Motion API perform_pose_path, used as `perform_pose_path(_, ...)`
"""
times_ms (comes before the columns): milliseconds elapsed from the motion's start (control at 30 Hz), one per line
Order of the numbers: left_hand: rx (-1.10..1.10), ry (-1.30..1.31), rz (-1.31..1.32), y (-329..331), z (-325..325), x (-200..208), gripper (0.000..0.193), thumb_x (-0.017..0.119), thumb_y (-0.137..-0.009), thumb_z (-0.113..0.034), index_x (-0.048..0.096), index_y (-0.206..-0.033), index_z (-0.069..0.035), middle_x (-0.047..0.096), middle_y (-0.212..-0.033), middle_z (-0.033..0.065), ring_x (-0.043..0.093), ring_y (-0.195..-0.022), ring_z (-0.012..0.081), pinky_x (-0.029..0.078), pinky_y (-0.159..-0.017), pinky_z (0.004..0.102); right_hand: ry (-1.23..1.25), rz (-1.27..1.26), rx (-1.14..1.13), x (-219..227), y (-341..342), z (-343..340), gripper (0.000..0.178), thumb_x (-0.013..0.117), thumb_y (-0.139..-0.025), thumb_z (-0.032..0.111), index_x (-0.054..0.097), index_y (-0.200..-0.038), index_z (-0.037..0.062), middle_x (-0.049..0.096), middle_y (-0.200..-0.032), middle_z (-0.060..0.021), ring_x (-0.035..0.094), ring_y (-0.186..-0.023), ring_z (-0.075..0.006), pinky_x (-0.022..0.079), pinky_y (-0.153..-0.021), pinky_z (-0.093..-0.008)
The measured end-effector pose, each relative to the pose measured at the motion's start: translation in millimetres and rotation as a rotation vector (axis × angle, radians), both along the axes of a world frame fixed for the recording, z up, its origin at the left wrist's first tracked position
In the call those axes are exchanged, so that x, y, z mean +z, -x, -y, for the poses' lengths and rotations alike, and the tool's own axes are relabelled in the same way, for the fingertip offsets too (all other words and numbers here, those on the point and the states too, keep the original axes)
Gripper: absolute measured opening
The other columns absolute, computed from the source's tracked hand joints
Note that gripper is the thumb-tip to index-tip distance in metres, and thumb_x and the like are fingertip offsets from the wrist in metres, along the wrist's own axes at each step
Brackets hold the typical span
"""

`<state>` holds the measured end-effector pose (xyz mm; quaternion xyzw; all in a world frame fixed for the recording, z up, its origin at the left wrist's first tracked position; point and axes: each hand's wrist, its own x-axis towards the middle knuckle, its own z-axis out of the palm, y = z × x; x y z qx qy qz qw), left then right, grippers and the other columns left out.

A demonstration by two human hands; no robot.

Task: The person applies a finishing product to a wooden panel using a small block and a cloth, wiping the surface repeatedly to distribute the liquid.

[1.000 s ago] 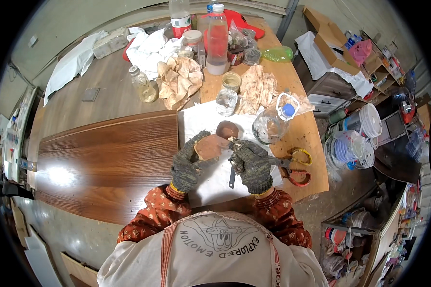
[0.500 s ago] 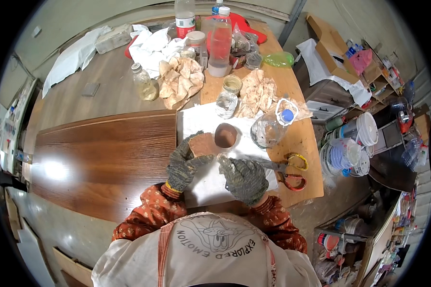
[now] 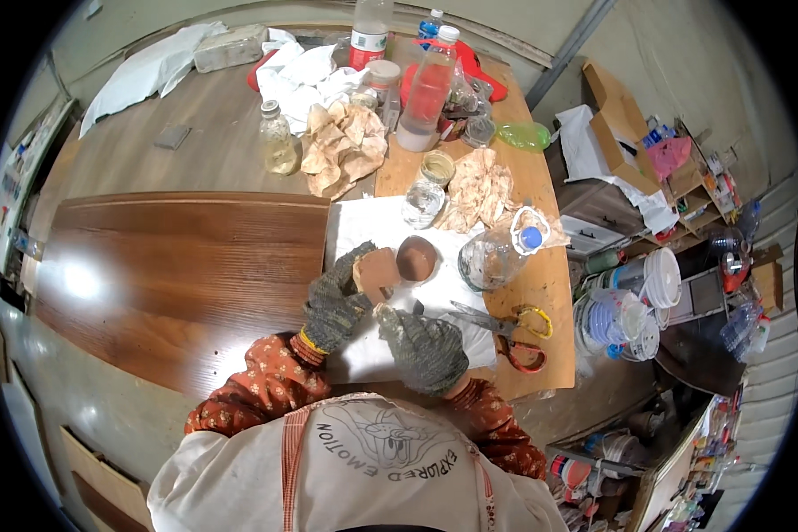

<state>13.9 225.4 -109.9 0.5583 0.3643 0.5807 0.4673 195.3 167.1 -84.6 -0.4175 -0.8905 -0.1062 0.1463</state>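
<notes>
My left hand (image 3: 335,307), in a dark grey knit glove, is closed around a brown, flat, squarish block (image 3: 380,273) whose broad face is turned up. My right hand (image 3: 426,348), in a matching glove with pale worn fingertips, is closed just below and right of the block. What its fingers pinch, if anything, is too small to make out. Beyond the block a small brown cup (image 3: 417,258) stands on a white sheet (image 3: 355,220). To the right of my right hand lie scissors (image 3: 503,330) with one yellow and one red handle loop.
A glossy brown wood panel (image 3: 186,275) lies at the left. Behind the sheet are crumpled stained cloths (image 3: 346,149), jars (image 3: 424,203) and a tall bottle (image 3: 428,89). A clear jug (image 3: 490,260) with a blue cap stands at the right, and buckets (image 3: 656,277) beyond the table's edge.
The whole view has shifted slightly. The block has turned to show a squarer face in my left hand. My right hand has drawn left, away from the scissors, which show more fully.
</notes>
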Motion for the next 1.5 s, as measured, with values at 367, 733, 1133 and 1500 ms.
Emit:
perform_pose_path(367, -0.020, 0.039, -0.099, 4, 2, -5, 0.062, 0.072, -0.081, -0.018, 0.043, -0.132, 0.002, 0.056, -0.124, 0.0128, 0.056, -0.109, 0.0195, 0.046, -0.094, 0.0327, -0.157, 0.047, 0.077, 18, 6, -12, 0.049, 0.053, -0.081, 0.019, 0.052, -0.129, 0.0083, 0.058, -0.090, -0.0035, 0.057, -0.076, -0.0183, 0.047, -0.060, -0.0302)
perform_pose_path(733, -0.094, 0.108, 0.020, 3, -1, -17, 0.060, 0.071, -0.082, -0.014, 0.043, -0.133, 0.002, 0.055, -0.126, 0.0120, 0.054, -0.112, 0.0190, 0.045, -0.096, 0.0326, 0.039, -0.111, 0.134, 21, -3, -14, 0.037, 0.062, -0.079, 0.013, 0.061, -0.117, 0.0130, 0.063, -0.105, -0.0044, 0.060, -0.081, -0.0198, 0.047, -0.063, -0.0338)
perform_pose_path(1133, -0.163, 0.111, -0.020, 0, 1, 10, 0.061, 0.074, -0.078, -0.016, 0.047, -0.129, 0.001, 0.059, -0.120, 0.0108, 0.057, -0.107, 0.0176, 0.047, -0.094, 0.0304, 1.078, -1.537, -0.400, 61, -3, -38, 0.019, 0.057, -0.089, 0.015, 0.062, -0.095, -0.0030, 0.053, -0.063, -0.0024, 0.048, -0.052, -0.0088, 0.041, -0.048, -0.0237)
perform_pose_path(1500, -0.357, 0.254, 0.334, 0, 2, 20, 0.064, 0.077, -0.075, -0.015, 0.046, -0.129, 0.001, 0.058, -0.121, 0.0116, 0.057, -0.107, 0.0173, 0.048, -0.094, 0.0312, 1.206, -1.631, -0.322, 36, -15, -48, 0.021, 0.059, -0.089, 0.016, 0.061, -0.100, -0.0011, 0.051, -0.060, -0.0013, 0.044, -0.047, -0.0083, 0.035, -0.043, -0.0193)
